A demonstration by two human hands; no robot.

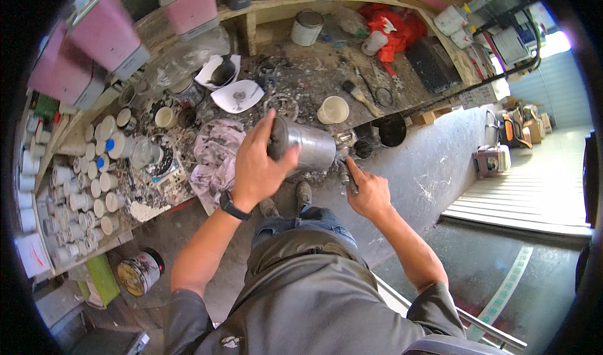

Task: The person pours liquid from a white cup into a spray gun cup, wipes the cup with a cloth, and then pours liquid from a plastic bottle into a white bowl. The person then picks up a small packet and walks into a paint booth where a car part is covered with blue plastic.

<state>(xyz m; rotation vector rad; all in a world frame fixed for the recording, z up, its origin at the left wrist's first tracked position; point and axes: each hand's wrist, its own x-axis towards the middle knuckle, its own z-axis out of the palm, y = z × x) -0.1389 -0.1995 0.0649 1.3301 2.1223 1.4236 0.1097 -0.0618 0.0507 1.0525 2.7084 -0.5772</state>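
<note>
A spray gun (345, 142) with a large, dented metal cup (308, 145) lies tilted sideways in front of me, over the bench's near edge. My right hand (370, 195) is closed round the gun's handle, its index finger stretched up toward the gun body. At the cup's left end my left hand (259, 166) grips the rim, thumb on the near side and fingers on the far side. Its palm partly hides that end. Just left of the cup is a crumpled, stained pink rag (218, 151). Beyond the gun stands a cream paper cup (333, 110).
Many small white pots (94, 185) crowd the bench's left end. White folded paper (237, 96), a brush (361, 97) and a paint can (307, 28) sit farther back. Pink jugs (103, 28) stand on the upper left shelf. A dark bucket (391, 130) is at the right edge.
</note>
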